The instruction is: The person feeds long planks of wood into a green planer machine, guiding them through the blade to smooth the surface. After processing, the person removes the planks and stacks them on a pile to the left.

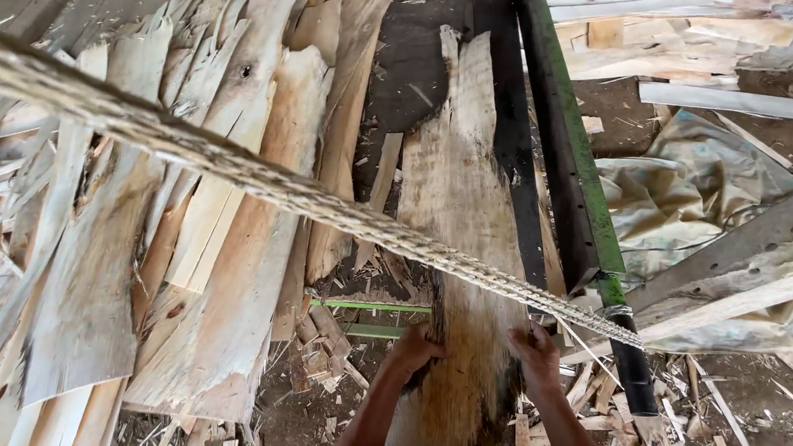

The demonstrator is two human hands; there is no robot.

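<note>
Long pale rough-sawn wood slab (461, 254) runs straight away from body, beside green-edged dark metal rail (559, 141). Left hand (415, 349) and right hand (534, 355) clamp opposite near edges, fingers curled; equally near.

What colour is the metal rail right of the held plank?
The metal rail is green on its top edge, dark on the side; head view.
</note>
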